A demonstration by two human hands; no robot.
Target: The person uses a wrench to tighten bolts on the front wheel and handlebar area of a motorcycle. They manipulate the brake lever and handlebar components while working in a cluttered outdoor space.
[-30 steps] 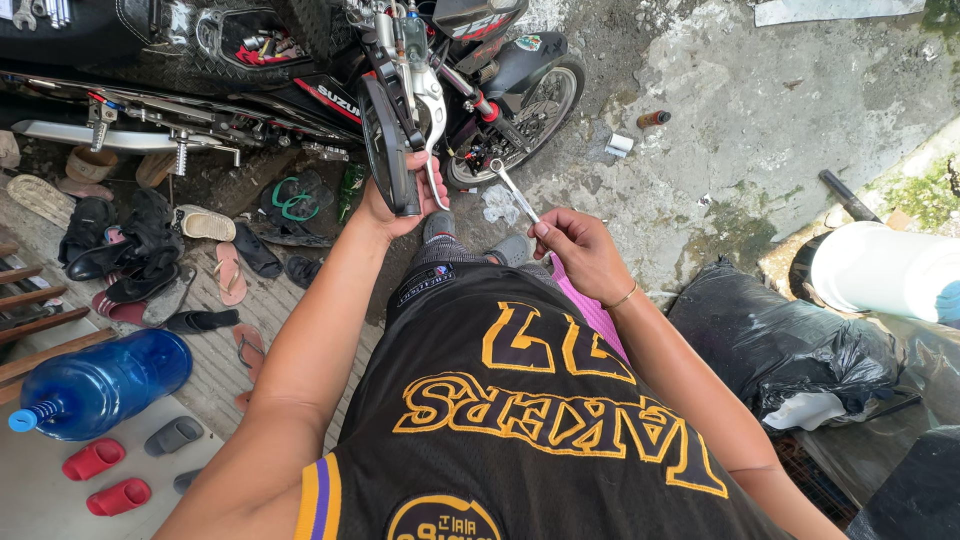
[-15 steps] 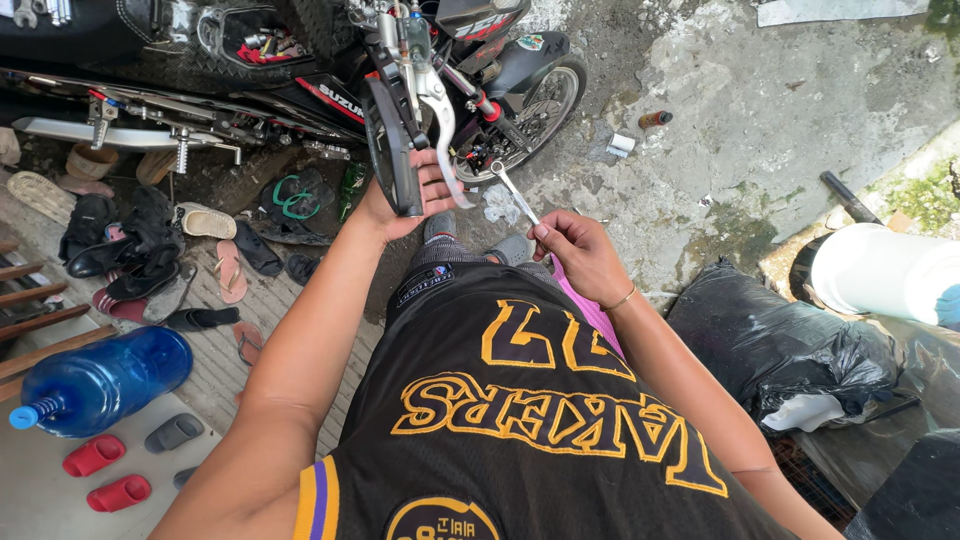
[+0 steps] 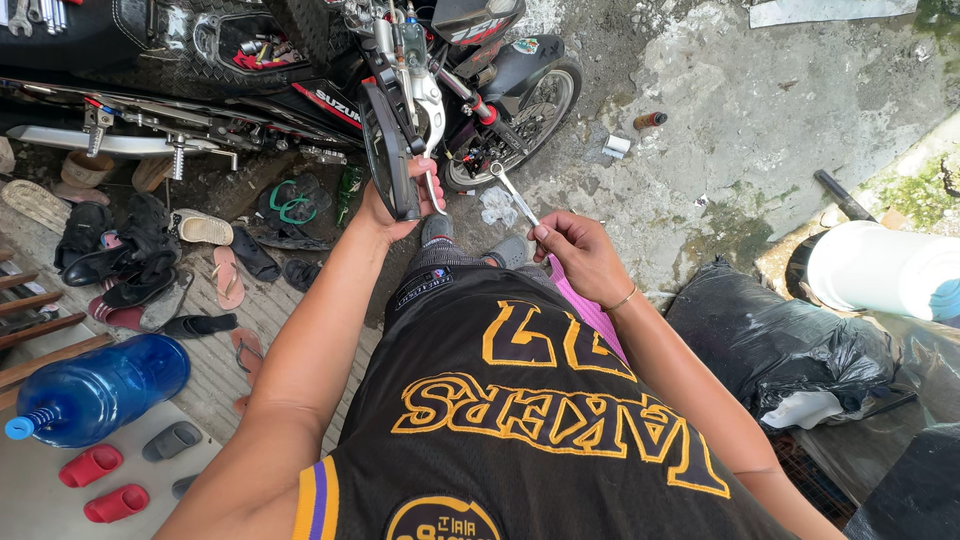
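Wrench (image 3: pixel 515 195) in right hand (image 3: pixel 580 255) | handlebar grip (image 3: pixel 390 160) in left hand (image 3: pixel 395 205) | cracked concrete ground (image 3: pixel 760 120)

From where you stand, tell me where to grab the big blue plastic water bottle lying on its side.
Grip the big blue plastic water bottle at its narrow neck by the blue cap, coming from its lower-left end: the round body looks too wide for one hand.
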